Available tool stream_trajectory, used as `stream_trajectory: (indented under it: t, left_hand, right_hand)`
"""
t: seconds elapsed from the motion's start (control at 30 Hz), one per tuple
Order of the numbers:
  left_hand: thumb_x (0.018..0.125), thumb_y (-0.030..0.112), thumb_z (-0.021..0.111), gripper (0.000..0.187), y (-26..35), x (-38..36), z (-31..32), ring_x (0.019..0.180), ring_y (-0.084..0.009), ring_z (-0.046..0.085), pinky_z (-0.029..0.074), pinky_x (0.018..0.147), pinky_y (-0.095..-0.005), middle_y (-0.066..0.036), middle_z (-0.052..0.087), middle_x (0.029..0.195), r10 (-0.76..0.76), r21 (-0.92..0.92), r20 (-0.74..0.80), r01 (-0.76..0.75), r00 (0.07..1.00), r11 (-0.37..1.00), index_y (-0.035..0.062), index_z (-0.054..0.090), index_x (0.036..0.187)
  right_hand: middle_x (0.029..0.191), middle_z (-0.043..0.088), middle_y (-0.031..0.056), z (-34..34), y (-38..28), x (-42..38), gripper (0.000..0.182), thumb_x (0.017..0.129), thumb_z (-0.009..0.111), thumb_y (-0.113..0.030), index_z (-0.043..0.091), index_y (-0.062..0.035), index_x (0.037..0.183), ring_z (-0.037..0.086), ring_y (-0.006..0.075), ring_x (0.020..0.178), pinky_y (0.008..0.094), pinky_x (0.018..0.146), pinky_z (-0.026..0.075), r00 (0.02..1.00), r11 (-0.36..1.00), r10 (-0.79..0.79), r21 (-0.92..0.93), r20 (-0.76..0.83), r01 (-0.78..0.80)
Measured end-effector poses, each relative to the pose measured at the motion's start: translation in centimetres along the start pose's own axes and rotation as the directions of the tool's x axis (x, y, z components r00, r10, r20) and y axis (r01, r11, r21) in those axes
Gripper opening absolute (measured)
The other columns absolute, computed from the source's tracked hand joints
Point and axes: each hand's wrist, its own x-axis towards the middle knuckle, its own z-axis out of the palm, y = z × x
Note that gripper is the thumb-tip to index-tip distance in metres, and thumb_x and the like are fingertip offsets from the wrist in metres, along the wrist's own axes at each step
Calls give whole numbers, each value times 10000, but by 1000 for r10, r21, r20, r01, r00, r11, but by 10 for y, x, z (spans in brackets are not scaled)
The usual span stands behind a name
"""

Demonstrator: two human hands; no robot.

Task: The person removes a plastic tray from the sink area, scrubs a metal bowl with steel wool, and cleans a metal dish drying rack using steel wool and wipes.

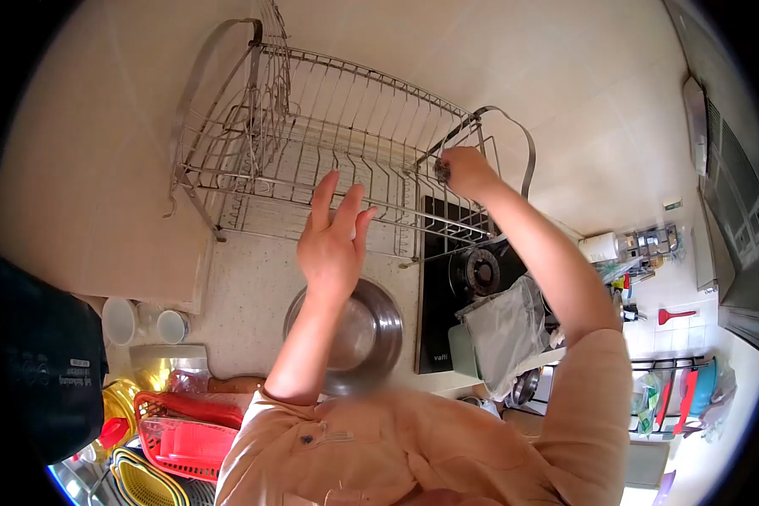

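A metal wire dish rack (379,80) stands on the counter against the wall. My right hand (471,175) is at the rack's right end, fingers closed around a dark, wiry steel wool scrubber (442,170) that shows at the fingertips, held against the end wires. My left hand (333,244) is in front of the rack, its fingers stretched out and apart, with the fingertips overlapping the front rail in this view. Nothing shows in its grasp. Beneath my left forearm sits a wide stainless steel bowl (384,325), partly hidden by the arm.
Right of the bowl is a black gas stove (434,312) with a burner (474,273); a clear plastic bag (506,325) lies over its front. White cups (173,326) stand at left, near a red plastic basket (156,443). A range hood (734,202) hangs at the right.
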Motion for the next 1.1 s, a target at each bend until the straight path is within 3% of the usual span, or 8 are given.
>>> stream_trajectory:
  t: [0.07, 0.17, 0.43, 0.57, 0.73, 0.83, 0.93, 1.1]
  left_hand:
    - [805, 228, 654, 277, -2, -1, 2, 771, -213, 621, 512, 604, -326, -66, 471, 1265, 30, 11, -27, -30, 999, 999, 162, 596, 1067]
    - [803, 224, 654, 277, -4, 0, 2, 760, -216, 619, 512, 602, -328, -72, 471, 1263, 32, 8, -28, -32, 999, 999, 162, 595, 1067]
    - [766, 212, 679, 294, -4, 2, 6, 904, -272, 608, 520, 648, -334, -73, 485, 1249, 31, -17, -54, -31, 998, 999, 162, 595, 1043]
    - [765, 209, 680, 295, -2, 1, 4, 895, -269, 609, 520, 648, -329, -73, 485, 1248, -1, -25, -29, 0, 1000, 1000, 161, 594, 1043]
    - [774, 198, 676, 288, 0, 2, 2, 882, -257, 610, 521, 654, -326, -77, 482, 1250, -20, -49, -4, 20, 1000, 999, 159, 597, 1049]
    - [790, 191, 666, 281, -4, 1, 5, 845, -237, 614, 523, 635, -333, -79, 471, 1258, 48, -12, -55, -49, 997, 999, 153, 598, 1060]
    - [789, 196, 666, 284, -4, 1, 3, 873, -244, 608, 524, 653, -337, -78, 470, 1257, 60, 19, -42, -59, 997, 998, 158, 599, 1062]
    - [790, 201, 667, 282, 0, 2, 1, 837, -243, 607, 517, 643, -335, -81, 470, 1257, 6, -24, -4, -7, 1000, 1000, 159, 601, 1061]
  right_hand:
    - [1013, 605, 191, -20, 11, -4, 189, 705, 561, 7, 644, -9, 875, 571, 317, 994, 380, 827, 476, 991, 994, -96, -45, 94, 101]
    - [979, 616, 190, -39, 14, 21, 190, 696, 577, 5, 649, -13, 872, 588, 320, 958, 380, 806, 489, 966, 976, 214, -9, -143, -217]
    - [898, 620, 239, -23, 15, 8, 124, 696, 594, -34, 645, 34, 787, 615, 343, 865, 392, 775, 506, 988, 991, -126, -22, 86, 129]
    - [864, 627, 232, 7, 22, 40, 157, 678, 637, -77, 638, 38, 786, 612, 345, 873, 378, 769, 507, 981, 986, 166, 18, -101, -165]
    - [919, 620, 210, -11, 7, 9, 185, 675, 656, -110, 647, 8, 817, 597, 356, 897, 404, 779, 495, 985, 977, -137, -151, 106, 152]
    - [908, 621, 207, -46, 14, 30, 181, 693, 645, -116, 650, -26, 850, 595, 365, 879, 407, 767, 490, 960, 992, 124, 16, -250, -124]
    - [879, 610, 205, -34, 23, 62, 181, 718, 627, -111, 641, -41, 884, 581, 368, 883, 415, 768, 477, 834, 967, 143, 254, -533, -3]
    - [955, 584, 211, 14, -15, 21, 251, 700, 638, -88, 627, -32, 945, 550, 370, 947, 423, 824, 451, 932, 961, 113, 275, -345, -15]
